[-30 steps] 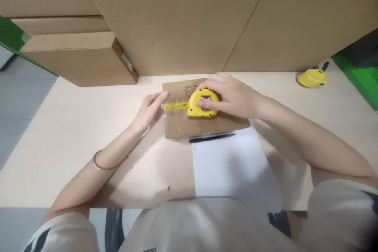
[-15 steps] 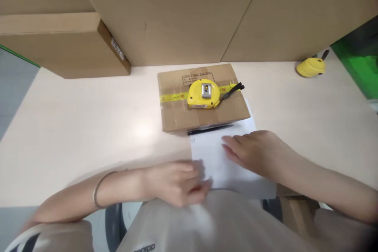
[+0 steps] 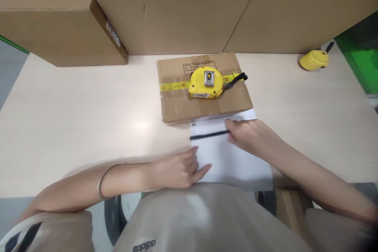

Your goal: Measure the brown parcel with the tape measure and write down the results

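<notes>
A black pen [image 3: 208,135] is pinched at its right end by my right hand [image 3: 248,132], over a white sheet of paper [image 3: 233,165]. My left hand [image 3: 183,169] rests at the paper's left edge, thumb and forefinger apart, holding nothing. Beyond the hands lies a small taped cardboard box [image 3: 180,108], which covers the far part of the sheet. On top of that box sits a yellow tape measure [image 3: 206,82] with a black wrist strap. Small dark marks show near the paper's upper left corner.
Large cardboard boxes [image 3: 177,12] stand along the back of the pale table [image 3: 88,122]. Another carton [image 3: 59,39] is at the back left. A second yellow tape measure [image 3: 314,60] lies at the far right. The table's front edge runs close to my body.
My right hand has taken hold of the pen, which lay by the box, and brought it nearer over the paper. The left hand's thumb and forefinger have spread apart.
</notes>
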Demonstrator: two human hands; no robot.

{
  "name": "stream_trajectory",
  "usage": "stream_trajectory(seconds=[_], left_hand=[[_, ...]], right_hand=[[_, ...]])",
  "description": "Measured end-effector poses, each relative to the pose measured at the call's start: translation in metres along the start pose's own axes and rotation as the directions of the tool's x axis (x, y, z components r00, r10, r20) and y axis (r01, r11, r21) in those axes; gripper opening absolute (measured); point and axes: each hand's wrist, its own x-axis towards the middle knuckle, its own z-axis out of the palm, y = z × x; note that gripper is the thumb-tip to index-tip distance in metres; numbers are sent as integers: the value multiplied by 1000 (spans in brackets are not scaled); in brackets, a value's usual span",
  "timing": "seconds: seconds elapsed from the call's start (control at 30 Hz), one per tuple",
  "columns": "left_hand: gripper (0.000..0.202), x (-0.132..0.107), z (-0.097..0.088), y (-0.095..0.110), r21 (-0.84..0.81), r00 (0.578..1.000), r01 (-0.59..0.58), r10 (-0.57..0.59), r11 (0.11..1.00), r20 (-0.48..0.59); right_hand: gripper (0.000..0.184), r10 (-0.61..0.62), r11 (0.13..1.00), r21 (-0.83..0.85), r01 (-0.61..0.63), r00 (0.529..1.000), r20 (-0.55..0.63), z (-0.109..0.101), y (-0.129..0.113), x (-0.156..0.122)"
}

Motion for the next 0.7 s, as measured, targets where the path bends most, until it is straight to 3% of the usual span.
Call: stream_trajectory(seconds=[0.13,0.27,0.33,0.4,0.5,0.7], left_hand=[[39,-1,3,2,-6,1000,13,-13,1000,-21],[40,-2,7,4,-5,999,21,-21,1000,-34],[40,-2,9,5,-12,999,29,-30,1000,-40],[40,-2,10,5,-15,998,40,-40,999,-41],[39,-2,11,5,-18,998,53,-54,998,-43],[38,-3,13,4,-57,996,59,-62,997,-64]], right_hand=[[9,-108,928,341,147,986,-130,-4,1,-11],[14,-93,620,702,350,921,-378,-5,-5,-9],[15,-42,460,815,352,926,-376,-2,-14,1],[14,-22,358,895,265,961,-276,4,-24,14],[9,17,290,943,161,985,-173,15,-40,29],[11,-56,255,931,261,965,-255,33,-45,37]])
